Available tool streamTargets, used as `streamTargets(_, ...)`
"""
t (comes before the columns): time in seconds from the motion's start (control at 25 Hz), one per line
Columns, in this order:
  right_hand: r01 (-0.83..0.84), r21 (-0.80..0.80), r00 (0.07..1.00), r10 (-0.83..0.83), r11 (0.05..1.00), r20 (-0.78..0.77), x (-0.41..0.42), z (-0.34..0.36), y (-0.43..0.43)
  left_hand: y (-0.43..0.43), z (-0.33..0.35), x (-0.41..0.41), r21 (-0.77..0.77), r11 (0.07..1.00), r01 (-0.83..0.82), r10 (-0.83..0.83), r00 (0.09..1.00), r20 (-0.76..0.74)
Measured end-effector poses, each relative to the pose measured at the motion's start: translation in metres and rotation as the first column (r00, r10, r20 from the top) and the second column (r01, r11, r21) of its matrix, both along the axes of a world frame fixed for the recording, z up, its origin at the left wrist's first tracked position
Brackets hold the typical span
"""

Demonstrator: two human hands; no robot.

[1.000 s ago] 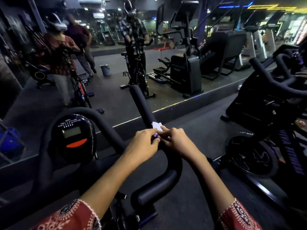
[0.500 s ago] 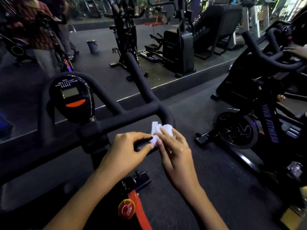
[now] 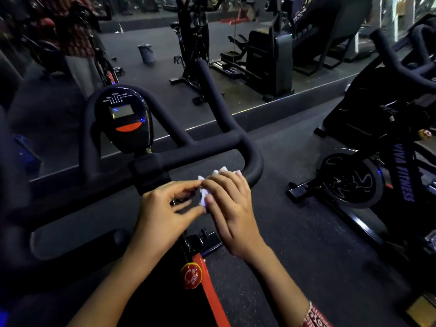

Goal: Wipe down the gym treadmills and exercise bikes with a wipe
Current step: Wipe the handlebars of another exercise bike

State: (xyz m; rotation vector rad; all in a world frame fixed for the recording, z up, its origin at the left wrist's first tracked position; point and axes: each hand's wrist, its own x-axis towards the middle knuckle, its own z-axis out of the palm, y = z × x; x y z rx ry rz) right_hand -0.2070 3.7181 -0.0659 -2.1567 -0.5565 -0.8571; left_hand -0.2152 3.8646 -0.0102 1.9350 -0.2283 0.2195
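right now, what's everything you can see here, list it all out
wipe: one, white, bunched between the two hands by the handlebar's right bend
handlebar: one, black, across the middle
console: one, black with an orange-red button, above the handlebar's left part
knob: one, red, below the hands
frame tube: one, red, running down from the knob
second bike: one, black with purple lettering, right
mirror: one, on the wall ahead, reflecting other machines
floor: dark grey, under the bikes
sleeve: one, red patterned, right wrist
left hand: index and thumb tips pinch the wipe's left edge
right hand: fingers over the wipe, holding it
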Motion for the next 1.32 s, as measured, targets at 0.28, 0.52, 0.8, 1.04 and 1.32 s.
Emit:
streamTargets(0.28, 0.105, 0.489, 0.991, -0.050, 0.866, -0.124, 0.019, -0.036, -0.019, -0.010, 0.000, -0.005, -0.092, 0.996, 0.007, -0.009, 1.000, -0.018)
streamTargets(0.52, 0.026, 0.142, 0.993, -0.042, 0.990, 0.106, 0.007, -0.031, -0.016, -0.011, -0.003, -0.002, -0.075, 0.997, -0.028, 0.027, 1.000, -0.005)
streamTargets(0.8, 0.178, 0.274, 0.983, -0.155, 0.945, -0.102, -0.012, -0.006, 0.007, 0.003, 0.004, -0.003, 0.136, 0.989, -0.064, 0.040, 0.985, 0.169)
streamTargets(1.04, -0.118, 0.268, 0.978, 0.159, 0.956, -0.135, -0.011, 0.053, 0.065, 0.080, 0.027, 0.004, 0.289, 0.900, -0.326, 0.197, 0.896, 0.398)
streamTargets(1.32, -0.293, -0.148, 0.951, 0.273, 0.944, -0.142, 0.054, 0.059, 0.181, 0.188, 0.010, 0.001, 0.449, 0.775, -0.446, 0.365, 0.894, 0.258)
